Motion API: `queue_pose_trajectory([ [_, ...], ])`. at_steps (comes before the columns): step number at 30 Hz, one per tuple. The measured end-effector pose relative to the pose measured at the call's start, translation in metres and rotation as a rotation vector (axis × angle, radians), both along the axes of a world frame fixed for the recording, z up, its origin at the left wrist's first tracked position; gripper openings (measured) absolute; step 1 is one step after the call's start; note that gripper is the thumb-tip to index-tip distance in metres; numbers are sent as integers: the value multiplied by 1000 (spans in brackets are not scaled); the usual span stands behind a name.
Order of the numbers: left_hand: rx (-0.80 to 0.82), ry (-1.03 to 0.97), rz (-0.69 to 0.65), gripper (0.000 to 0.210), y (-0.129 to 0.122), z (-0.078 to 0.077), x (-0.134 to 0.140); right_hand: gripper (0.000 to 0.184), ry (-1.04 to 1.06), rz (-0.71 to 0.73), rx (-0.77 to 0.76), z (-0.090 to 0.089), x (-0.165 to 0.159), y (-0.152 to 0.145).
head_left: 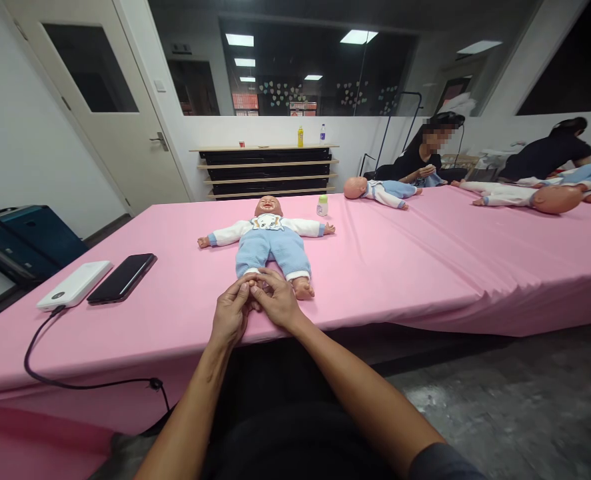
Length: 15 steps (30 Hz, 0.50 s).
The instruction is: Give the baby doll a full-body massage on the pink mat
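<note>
A baby doll (pixel 270 247) lies on its back on the pink-covered table (pixel 175 320), its head away from me and its arms spread wide. It wears a white top with an animal face and light blue trousers. My left hand (pixel 232 310) and my right hand (pixel 278 300) are closed together round the doll's foot on the left side of the view, thumbs side by side on top. Most of that foot is hidden by my fingers. The doll's other foot (pixel 304 288) rests bare on the cloth, just right of my right hand.
A white power bank (pixel 75 285) with a black cable and a black phone (pixel 122 278) lie on the left. A green-capped bottle (pixel 322 205) stands beyond the doll's hand. Other dolls (pixel 385 191) lie farther right, where two people (pixel 420 157) sit.
</note>
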<state>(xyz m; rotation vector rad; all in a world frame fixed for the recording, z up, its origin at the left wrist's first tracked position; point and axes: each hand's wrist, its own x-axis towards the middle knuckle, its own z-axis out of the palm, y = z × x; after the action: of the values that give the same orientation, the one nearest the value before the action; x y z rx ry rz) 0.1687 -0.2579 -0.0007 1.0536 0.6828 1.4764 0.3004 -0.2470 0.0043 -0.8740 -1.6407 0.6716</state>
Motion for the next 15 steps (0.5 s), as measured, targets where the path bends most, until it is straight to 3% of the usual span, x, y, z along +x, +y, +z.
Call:
queue_pose_trajectory([
  [7,-1,-14,-76,43,-4,4,-2,29,41,-4,32,3,0,2],
  [15,38,88,-30,38,-2,2,1,31,70,-16,-52,5,0,1],
])
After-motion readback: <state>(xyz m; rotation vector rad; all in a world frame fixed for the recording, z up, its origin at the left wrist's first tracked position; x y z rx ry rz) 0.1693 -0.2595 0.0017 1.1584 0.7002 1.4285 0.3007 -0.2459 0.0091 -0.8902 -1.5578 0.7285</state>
